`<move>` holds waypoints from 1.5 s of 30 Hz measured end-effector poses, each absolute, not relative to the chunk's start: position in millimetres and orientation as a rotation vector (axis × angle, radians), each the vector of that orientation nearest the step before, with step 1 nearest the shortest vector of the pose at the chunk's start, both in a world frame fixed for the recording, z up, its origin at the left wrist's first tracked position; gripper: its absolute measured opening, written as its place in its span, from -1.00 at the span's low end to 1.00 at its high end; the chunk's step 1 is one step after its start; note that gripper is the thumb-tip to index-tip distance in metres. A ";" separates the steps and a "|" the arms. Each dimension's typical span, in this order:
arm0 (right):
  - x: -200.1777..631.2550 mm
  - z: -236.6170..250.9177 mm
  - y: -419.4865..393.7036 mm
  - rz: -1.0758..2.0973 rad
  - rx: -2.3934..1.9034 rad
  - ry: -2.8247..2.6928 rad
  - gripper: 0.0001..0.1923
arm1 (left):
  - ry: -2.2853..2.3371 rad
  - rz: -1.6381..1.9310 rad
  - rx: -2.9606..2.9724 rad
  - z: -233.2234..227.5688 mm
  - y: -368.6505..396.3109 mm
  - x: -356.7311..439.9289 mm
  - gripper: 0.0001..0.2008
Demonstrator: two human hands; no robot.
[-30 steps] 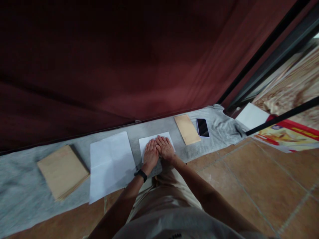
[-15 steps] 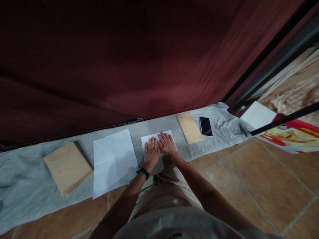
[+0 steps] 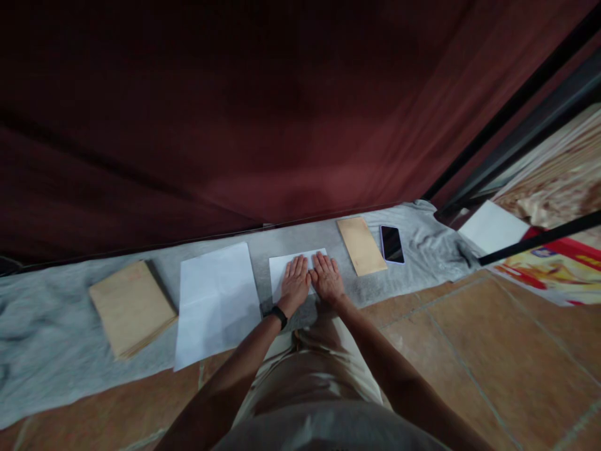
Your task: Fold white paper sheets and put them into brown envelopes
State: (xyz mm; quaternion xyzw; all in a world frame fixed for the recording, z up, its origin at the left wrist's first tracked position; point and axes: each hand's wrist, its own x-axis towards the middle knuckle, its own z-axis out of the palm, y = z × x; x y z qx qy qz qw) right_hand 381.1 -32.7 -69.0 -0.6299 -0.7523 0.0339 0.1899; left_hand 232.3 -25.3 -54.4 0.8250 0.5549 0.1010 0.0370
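Where it lies on grey cloth [image 3: 404, 275], small white folded paper [image 3: 282, 269] under flat, open left hand [image 3: 295, 285] and right hand [image 3: 327, 280].

Two hands lie flat on the cloth, the left hand [image 3: 295, 285] and the right hand [image 3: 327, 280]. White sheets number three: a folded sheet [image 3: 282, 269], a large sheet [image 3: 216, 302] and a far sheet [image 3: 491, 225]. One brown envelope [image 3: 361, 245], one envelope stack [image 3: 132, 307], one phone [image 3: 392, 243], one grey cloth [image 3: 56, 376].
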 end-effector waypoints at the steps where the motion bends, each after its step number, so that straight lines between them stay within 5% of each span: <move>1: 380.7 -69.3 -32.5 0.093 -1.771 -2.113 -0.43 | 1.692 0.314 2.543 -54.4 -22.1 234.2 -0.43; 29: 336.2 -68.9 -30.1 0.135 -1.660 -2.213 -0.47 | 1.905 0.283 2.457 -52.1 -29.6 199.3 -0.43; 45: 380.0 -66.3 -42.2 0.075 -1.788 -2.107 -0.42 | 1.962 0.466 2.401 -57.1 -38.0 191.7 -0.37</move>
